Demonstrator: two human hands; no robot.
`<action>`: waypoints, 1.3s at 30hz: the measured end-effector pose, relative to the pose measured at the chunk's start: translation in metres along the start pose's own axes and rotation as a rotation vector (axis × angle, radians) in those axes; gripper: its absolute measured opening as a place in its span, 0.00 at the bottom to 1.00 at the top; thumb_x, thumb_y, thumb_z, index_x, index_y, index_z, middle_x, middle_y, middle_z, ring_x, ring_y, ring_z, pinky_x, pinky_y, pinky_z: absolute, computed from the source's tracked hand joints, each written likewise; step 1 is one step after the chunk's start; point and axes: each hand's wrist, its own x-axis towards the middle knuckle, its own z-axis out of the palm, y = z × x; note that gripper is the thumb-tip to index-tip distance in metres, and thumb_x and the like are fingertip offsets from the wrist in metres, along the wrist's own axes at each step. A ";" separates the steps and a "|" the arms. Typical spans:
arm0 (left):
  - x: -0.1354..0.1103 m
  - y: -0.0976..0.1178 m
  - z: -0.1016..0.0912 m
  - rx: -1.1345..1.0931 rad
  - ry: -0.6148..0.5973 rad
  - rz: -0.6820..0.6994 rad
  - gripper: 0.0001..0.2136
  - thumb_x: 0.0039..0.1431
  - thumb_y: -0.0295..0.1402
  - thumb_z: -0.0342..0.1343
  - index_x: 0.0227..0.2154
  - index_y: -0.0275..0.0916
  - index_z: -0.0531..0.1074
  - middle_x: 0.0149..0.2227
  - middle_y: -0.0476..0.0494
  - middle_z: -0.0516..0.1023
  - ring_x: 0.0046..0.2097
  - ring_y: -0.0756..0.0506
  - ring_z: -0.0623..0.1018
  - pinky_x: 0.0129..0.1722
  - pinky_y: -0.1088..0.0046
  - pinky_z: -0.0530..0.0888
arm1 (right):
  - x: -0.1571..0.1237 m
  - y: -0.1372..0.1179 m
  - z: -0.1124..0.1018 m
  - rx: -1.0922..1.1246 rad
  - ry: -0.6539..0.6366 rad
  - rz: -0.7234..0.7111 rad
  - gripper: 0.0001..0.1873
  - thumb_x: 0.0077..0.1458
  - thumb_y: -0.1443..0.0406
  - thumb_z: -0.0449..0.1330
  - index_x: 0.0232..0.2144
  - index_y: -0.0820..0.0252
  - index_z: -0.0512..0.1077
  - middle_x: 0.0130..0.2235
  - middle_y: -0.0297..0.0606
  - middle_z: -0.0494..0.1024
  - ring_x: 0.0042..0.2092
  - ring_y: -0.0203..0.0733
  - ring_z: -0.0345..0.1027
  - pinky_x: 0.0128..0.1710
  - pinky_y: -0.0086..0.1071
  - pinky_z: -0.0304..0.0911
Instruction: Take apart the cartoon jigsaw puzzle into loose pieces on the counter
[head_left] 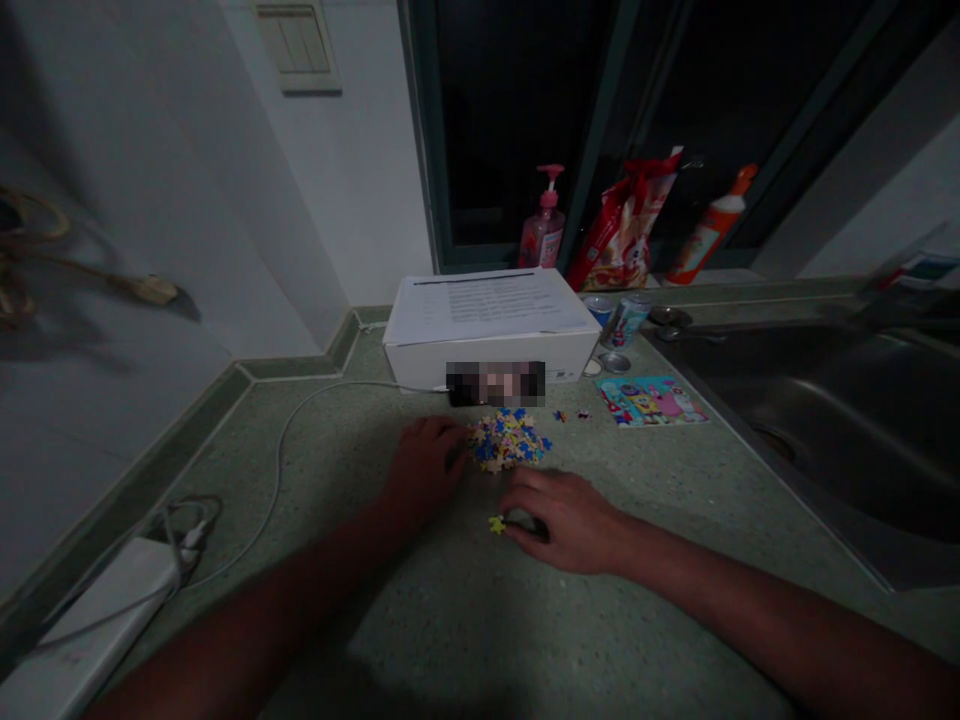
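A loose pile of small jigsaw pieces (510, 440), mostly blue, yellow and tan, lies on the counter in front of me. My left hand (427, 458) rests at the left edge of this pile, its fingers bent and the thumb apart from them, with nothing visibly held. Nearer to me, my right hand (564, 518) pinches the right edge of a yellow puzzle piece (496, 524) between thumb and forefinger, at counter level. Two single pieces (571, 415) lie right of the pile. A colourful cartoon picture card (651, 401) lies farther right.
Behind the pile stands a white box (487, 350) with a printed sheet on top; a phone (495, 384) leans against it, its cable running left to a power strip (112, 620). Cans (624, 322) and lids stand beside the box. A sink (817, 420) borders the right.
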 end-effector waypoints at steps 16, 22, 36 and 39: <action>0.001 0.002 0.002 0.081 0.000 0.095 0.13 0.72 0.34 0.56 0.55 0.44 0.78 0.52 0.40 0.80 0.54 0.37 0.75 0.54 0.52 0.74 | 0.000 0.001 -0.001 0.021 -0.008 0.004 0.09 0.62 0.65 0.63 0.44 0.57 0.78 0.42 0.40 0.78 0.40 0.43 0.74 0.37 0.36 0.64; 0.000 0.003 0.001 0.079 -0.002 0.094 0.11 0.71 0.34 0.58 0.52 0.44 0.80 0.49 0.40 0.81 0.52 0.37 0.76 0.54 0.52 0.74 | 0.000 0.001 -0.001 0.020 0.006 -0.003 0.07 0.61 0.66 0.63 0.42 0.56 0.78 0.41 0.39 0.79 0.41 0.43 0.74 0.38 0.35 0.64; -0.005 0.019 -0.008 -0.132 0.089 0.209 0.11 0.74 0.33 0.52 0.42 0.40 0.80 0.41 0.42 0.83 0.45 0.41 0.79 0.50 0.57 0.77 | 0.001 0.012 0.004 -0.028 0.300 0.048 0.10 0.71 0.63 0.56 0.51 0.57 0.74 0.44 0.42 0.81 0.43 0.45 0.78 0.39 0.37 0.74; -0.010 0.029 -0.010 -0.239 0.052 0.290 0.10 0.74 0.32 0.53 0.43 0.40 0.80 0.42 0.43 0.84 0.45 0.43 0.80 0.51 0.59 0.77 | 0.001 0.016 0.004 -0.067 0.360 0.005 0.13 0.71 0.62 0.58 0.56 0.55 0.73 0.47 0.43 0.81 0.45 0.45 0.78 0.41 0.38 0.76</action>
